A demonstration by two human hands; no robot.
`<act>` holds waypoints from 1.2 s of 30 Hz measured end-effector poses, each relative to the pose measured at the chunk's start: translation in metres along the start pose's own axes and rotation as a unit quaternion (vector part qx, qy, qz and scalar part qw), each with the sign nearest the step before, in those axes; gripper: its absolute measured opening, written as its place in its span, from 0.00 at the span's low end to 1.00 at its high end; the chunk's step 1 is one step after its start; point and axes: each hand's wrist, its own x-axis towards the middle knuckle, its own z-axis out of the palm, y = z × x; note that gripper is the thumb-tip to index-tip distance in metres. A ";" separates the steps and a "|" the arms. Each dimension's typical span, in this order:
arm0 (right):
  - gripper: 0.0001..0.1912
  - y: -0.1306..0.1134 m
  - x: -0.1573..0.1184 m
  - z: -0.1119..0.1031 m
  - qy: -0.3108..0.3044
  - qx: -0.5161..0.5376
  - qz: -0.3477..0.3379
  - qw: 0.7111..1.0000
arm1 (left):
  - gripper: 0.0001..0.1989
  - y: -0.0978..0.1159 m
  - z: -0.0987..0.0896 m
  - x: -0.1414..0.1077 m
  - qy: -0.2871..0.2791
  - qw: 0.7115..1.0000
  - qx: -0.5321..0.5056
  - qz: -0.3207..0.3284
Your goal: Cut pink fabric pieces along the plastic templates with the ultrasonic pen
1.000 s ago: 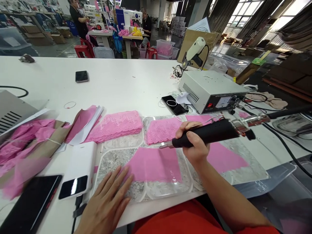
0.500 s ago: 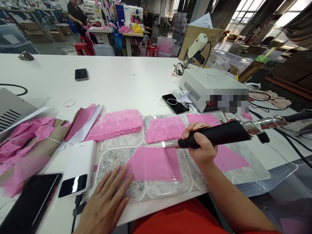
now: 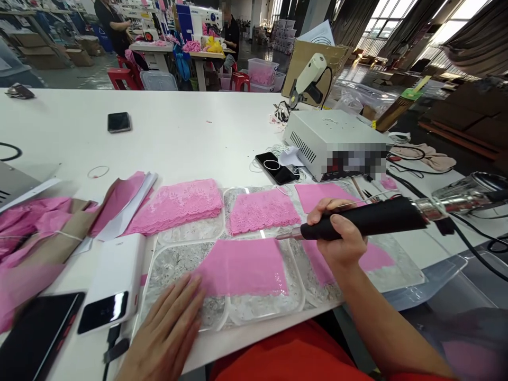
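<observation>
A black-handled tool (image 3: 365, 218) with a narrow metal tip is gripped in my right hand (image 3: 341, 233), its tip at the upper right corner of a flat pink fabric piece (image 3: 250, 267). That piece lies on a clear plastic sheet over a speckled surface (image 3: 270, 312). My left hand (image 3: 170, 323) rests flat, fingertips at the piece's left edge. Behind it are a pink lace piece (image 3: 264, 211) and a stack of pink lace (image 3: 182, 203). More plain pink pieces (image 3: 323, 197) lie beneath and behind my right hand.
Left: a white power bank (image 3: 115, 275), a dark phone (image 3: 42, 333) and bundled pink fabric (image 3: 47, 227). Back right: a grey metal box (image 3: 337, 137), another phone (image 3: 275, 168) and cables. A small black object (image 3: 119, 122) lies farther back. Two people are beyond the table.
The tool and my right hand have shifted slightly right relative to the pink piece. The whole view has slid left a little. My left hand's fingers are closer together.
</observation>
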 end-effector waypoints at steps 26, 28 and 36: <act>0.07 -0.001 0.002 -0.026 0.012 0.049 0.017 0.999 | 0.16 0.027 0.056 0.132 -0.096 0.987 -0.039 0.121; 0.07 -0.001 0.003 -0.025 0.018 0.048 0.021 0.998 | 0.16 0.026 0.055 0.133 -0.098 0.986 -0.043 0.130; 0.07 -0.001 0.005 -0.025 0.026 0.051 0.024 0.998 | 0.16 0.022 0.054 0.137 -0.105 0.981 -0.076 0.144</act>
